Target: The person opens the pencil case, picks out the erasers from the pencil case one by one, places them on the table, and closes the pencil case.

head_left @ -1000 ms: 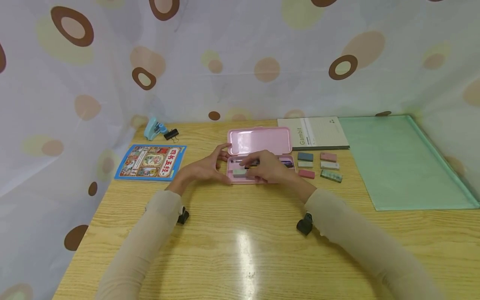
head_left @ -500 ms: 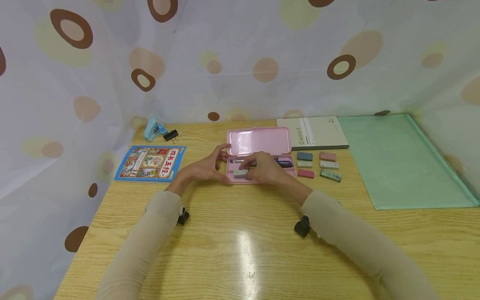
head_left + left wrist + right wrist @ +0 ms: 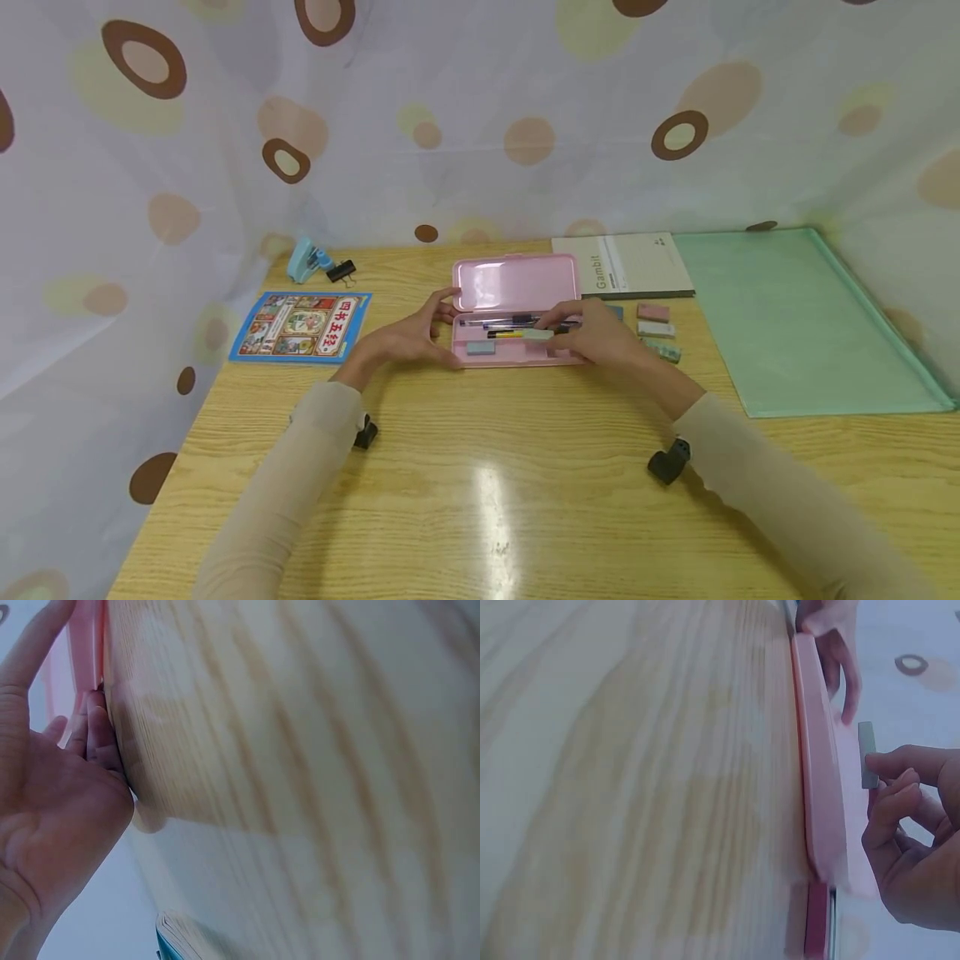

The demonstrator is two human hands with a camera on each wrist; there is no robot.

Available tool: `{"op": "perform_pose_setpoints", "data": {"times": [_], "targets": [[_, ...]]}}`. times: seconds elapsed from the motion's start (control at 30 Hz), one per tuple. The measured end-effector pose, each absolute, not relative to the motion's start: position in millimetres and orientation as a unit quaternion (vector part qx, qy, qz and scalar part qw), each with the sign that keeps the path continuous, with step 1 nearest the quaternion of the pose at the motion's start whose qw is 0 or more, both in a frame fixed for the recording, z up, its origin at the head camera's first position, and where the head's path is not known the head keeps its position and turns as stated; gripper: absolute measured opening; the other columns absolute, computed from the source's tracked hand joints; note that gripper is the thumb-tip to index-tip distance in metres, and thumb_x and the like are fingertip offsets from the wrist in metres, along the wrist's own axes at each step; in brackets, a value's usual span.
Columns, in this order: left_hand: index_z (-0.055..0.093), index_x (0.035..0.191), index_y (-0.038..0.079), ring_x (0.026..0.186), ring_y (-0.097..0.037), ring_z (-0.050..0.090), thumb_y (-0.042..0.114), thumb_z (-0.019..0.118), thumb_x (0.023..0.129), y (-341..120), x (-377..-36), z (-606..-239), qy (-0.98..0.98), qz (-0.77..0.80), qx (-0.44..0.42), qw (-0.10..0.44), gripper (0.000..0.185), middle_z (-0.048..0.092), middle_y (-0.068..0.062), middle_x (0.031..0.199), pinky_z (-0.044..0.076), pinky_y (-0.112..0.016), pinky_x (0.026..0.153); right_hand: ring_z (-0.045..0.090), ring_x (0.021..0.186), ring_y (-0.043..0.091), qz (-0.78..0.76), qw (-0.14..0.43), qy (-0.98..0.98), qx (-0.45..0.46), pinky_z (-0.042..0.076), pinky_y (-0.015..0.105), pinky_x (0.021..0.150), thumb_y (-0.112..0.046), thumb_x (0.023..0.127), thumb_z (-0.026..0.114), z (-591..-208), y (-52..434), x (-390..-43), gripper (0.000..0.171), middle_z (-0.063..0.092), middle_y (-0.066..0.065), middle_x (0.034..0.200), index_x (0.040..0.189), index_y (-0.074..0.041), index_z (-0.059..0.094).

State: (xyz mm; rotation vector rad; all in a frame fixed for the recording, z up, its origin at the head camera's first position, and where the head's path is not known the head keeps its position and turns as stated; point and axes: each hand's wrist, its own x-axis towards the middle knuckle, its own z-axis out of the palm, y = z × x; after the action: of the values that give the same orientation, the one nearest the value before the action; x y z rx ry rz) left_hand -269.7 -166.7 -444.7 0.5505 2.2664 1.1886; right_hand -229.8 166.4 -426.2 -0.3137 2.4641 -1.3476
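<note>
An opened pink pencil case (image 3: 498, 362) lies on the table, its lid (image 3: 517, 283) folded back. My left hand (image 3: 408, 337) touches its left end, thumb by the front corner and fingers near the lid; in the left wrist view the fingers (image 3: 97, 739) reach the pink edge. Over the case's right half, my right hand (image 3: 603, 333) pinches a pale green eraser (image 3: 537, 335) between thumb and fingers, held above the case in the right wrist view. A grey-blue eraser (image 3: 481, 347) sits in the front left of the case. Behind it lie several pens (image 3: 487, 324).
Several erasers, including a pink one (image 3: 653, 312) and a white one (image 3: 656, 329), lie right of the case. Around them are a notebook (image 3: 637, 262) and a green folder (image 3: 817, 325). At left are a blue booklet (image 3: 300, 327), a binder clip (image 3: 341, 270) and a light-blue gadget (image 3: 302, 260).
My right hand has moved right from the case's left-middle to its right half, now with the pale green eraser between its fingers. The grey-blue eraser and pens are uncovered. My left hand stays put.
</note>
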Motion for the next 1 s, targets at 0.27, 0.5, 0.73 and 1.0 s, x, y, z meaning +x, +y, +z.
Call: {"op": "perform_pose_setpoints", "data": {"times": [0.27, 0.5, 0.73, 1.0], "targets": [[0.010, 0.164, 0.034, 0.138, -0.024, 0.038, 0.024, 0.093, 0.078, -166.3, -269.5, -445.2, 0.835, 0.441, 0.203, 0.258, 0.120, 0.038, -0.007, 0.150, 0.034, -0.045, 0.115, 0.042, 0.046, 0.013, -0.483, 0.157, 0.855, -0.106, 0.037, 0.029, 0.046, -0.015, 0.096, 0.073, -429.7, 228.5, -214.6, 0.024, 0.066, 0.019, 0.101, 0.120, -0.010, 0.073], [0.010, 0.165, 0.033, 0.138, -0.025, 0.038, 0.021, 0.093, 0.078, -165.8, -270.4, -444.8, 0.832, 0.445, 0.206, 0.259, 0.120, 0.038, -0.008, 0.150, 0.033, -0.045, 0.115, 0.045, 0.049, 0.013, -0.430, 0.123, 0.887, -0.118, 0.041, 0.030, 0.048, -0.008, 0.092, 0.076, -426.9, 258.4, -198.3, 0.024, 0.056, 0.020, 0.117, 0.116, -0.005, 0.075], [0.010, 0.164, 0.033, 0.138, -0.024, 0.037, 0.022, 0.092, 0.079, -165.9, -270.2, -444.4, 0.832, 0.446, 0.205, 0.260, 0.120, 0.038, -0.008, 0.150, 0.034, -0.044, 0.115, 0.048, 0.048, 0.012, -0.416, 0.150, 0.889, -0.117, 0.042, 0.028, 0.048, -0.009, 0.092, 0.077, -430.5, 262.5, -193.2, 0.024, 0.060, 0.007, 0.062, 0.115, -0.003, 0.074], [0.009, 0.165, 0.033, 0.138, -0.024, 0.037, 0.021, 0.092, 0.080, -166.9, -269.5, -443.1, 0.834, 0.442, 0.206, 0.259, 0.119, 0.038, -0.008, 0.150, 0.034, -0.043, 0.114, 0.048, 0.051, 0.013, -0.438, 0.146, 0.875, -0.145, 0.041, 0.029, 0.049, -0.013, 0.096, 0.075, -422.5, 250.5, -201.4, 0.023, 0.061, 0.014, 0.109, 0.118, -0.006, 0.073]]}}
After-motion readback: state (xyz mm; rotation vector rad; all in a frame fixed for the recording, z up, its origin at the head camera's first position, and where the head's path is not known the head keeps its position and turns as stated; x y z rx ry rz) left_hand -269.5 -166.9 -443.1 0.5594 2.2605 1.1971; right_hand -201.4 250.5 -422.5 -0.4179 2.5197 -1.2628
